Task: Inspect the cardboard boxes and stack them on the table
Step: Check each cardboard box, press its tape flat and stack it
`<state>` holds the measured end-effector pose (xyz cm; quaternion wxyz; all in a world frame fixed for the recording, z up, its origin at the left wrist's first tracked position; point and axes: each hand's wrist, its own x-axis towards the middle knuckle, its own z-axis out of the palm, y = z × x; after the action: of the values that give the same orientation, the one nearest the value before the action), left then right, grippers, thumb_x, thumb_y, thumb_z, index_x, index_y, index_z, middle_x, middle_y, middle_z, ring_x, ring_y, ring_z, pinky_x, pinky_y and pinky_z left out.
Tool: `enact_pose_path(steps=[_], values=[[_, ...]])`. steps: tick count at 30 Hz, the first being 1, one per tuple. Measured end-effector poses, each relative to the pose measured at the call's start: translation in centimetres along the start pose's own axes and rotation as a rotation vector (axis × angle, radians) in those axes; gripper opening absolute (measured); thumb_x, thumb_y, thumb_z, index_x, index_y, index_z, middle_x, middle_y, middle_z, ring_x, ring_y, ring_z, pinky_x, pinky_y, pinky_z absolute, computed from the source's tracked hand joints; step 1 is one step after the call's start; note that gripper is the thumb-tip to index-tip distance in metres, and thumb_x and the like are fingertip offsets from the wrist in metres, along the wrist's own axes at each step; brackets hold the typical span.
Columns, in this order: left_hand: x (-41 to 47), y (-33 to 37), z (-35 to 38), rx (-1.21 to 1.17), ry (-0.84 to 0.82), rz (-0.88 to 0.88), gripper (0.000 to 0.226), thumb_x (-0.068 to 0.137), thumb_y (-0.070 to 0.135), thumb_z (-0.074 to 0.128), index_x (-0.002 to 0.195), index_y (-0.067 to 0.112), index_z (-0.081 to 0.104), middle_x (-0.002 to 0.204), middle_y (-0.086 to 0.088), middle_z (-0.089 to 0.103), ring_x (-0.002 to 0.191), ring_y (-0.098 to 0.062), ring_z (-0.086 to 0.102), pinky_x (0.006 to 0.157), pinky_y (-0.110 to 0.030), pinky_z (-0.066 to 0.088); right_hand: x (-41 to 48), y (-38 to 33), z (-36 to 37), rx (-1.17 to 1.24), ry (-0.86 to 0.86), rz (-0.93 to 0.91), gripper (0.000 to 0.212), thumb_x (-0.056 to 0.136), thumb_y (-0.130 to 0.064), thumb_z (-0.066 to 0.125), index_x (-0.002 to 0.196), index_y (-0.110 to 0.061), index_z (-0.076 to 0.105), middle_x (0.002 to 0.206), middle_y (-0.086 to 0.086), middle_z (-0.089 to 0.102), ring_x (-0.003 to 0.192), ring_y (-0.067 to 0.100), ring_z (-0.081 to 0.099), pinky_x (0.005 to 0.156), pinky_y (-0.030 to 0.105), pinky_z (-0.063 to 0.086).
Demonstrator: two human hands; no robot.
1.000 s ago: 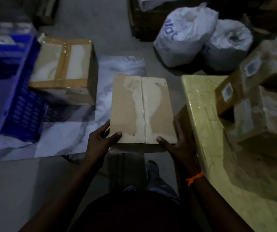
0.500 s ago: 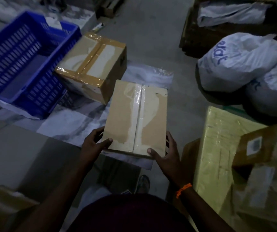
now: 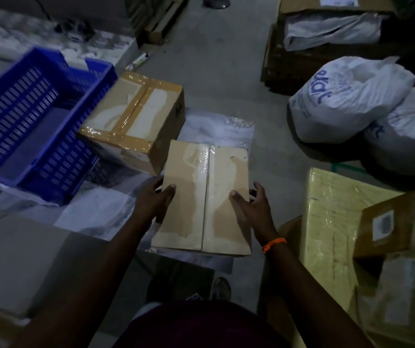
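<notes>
**Spotter:** What do you have, biggest first?

**Operator:** At the right I see the table (image 3: 327,222), wrapped in yellow film, with stacked boxes (image 3: 387,229) on its right part. At the far left is a blue crate (image 3: 33,126), and at the far right are two white sacks (image 3: 347,96). Just right of the crate, a taped box (image 3: 136,121) sits on the floor. Its near right corner is by the far left corner of the one I'm handling. I can't tell whether they touch.

**Spotter:** And that one?

**Operator:** The cardboard box (image 3: 206,197) is in the middle, broad face up, over a plastic sheet (image 3: 224,126) on the floor. From the shadow under its near edge, I judge it is lifted. My left hand (image 3: 155,204) grips the left edge, thumb on top and fingers curled round the side. My right hand (image 3: 251,209), above the orange wristband (image 3: 274,244), holds the right edge the same way, though its fingers look looser.

**Spotter:** So you're inspecting?

**Operator:** I think so. The tape seam (image 3: 206,192) runs down the middle and looks wrinkled at the far end. The light is dim, so I'd tilt the box slowly and check that end and the underside.

**Spotter:** Any risks?

**Operator:** The tape looks slick. I'd firm up my right fingers and keep the box level. Then I'd swing it right and set it square on the stack, clear of the table's left edge.
</notes>
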<state>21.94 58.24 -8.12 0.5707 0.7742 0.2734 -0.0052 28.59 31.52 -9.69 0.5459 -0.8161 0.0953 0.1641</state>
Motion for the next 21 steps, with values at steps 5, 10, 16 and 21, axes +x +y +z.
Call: enact_pose_path(steps=[5,10,16,21], values=[[3.7,1.6,-0.5,-0.066,-0.130,-0.046,0.045,0.098,0.025,0.066,0.142,0.020,0.057,0.125,-0.002,0.069,0.107,-0.013,0.067,0.074,-0.022,0.055,3.7,-2.5,1.1,0.018,-0.019,0.011,0.060,0.087,-0.040,0.080,0.138,-0.019,0.056,0.116,-0.007,0.071,0.104,0.013,0.069,0.103,0.044,0.056],[2.9,3.5,-1.0,-0.143,-0.100,0.098,0.052,0.094,0.018,0.070,0.143,0.024,0.055,0.119,0.006,0.069,0.112,-0.013,0.066,0.082,-0.029,0.061,2.7,-4.4,1.0,0.057,0.024,-0.103,0.064,0.086,-0.051,0.076,0.143,-0.030,0.056,0.129,-0.008,0.069,0.118,0.014,0.066,0.103,0.038,0.054],[0.8,6.8,-2.7,-0.504,-0.077,0.202,0.034,0.098,0.027,0.064,0.132,0.023,0.062,0.129,0.002,0.068,0.122,-0.022,0.062,0.094,-0.040,0.054,-0.3,-8.5,-1.8,0.423,0.175,-0.175,0.029,0.104,-0.051,0.055,0.130,-0.040,0.059,0.123,-0.013,0.071,0.110,0.009,0.069,0.092,0.040,0.057],[-1.9,6.1,-3.2,-0.556,-0.008,0.132,0.038,0.100,0.046,0.057,0.124,0.017,0.062,0.122,0.002,0.068,0.120,-0.021,0.061,0.105,-0.050,0.048,-4.3,-7.1,-0.8,0.516,0.177,-0.154,0.036,0.105,-0.057,0.039,0.131,-0.038,0.055,0.117,-0.020,0.072,0.107,-0.001,0.069,0.094,0.036,0.053]])
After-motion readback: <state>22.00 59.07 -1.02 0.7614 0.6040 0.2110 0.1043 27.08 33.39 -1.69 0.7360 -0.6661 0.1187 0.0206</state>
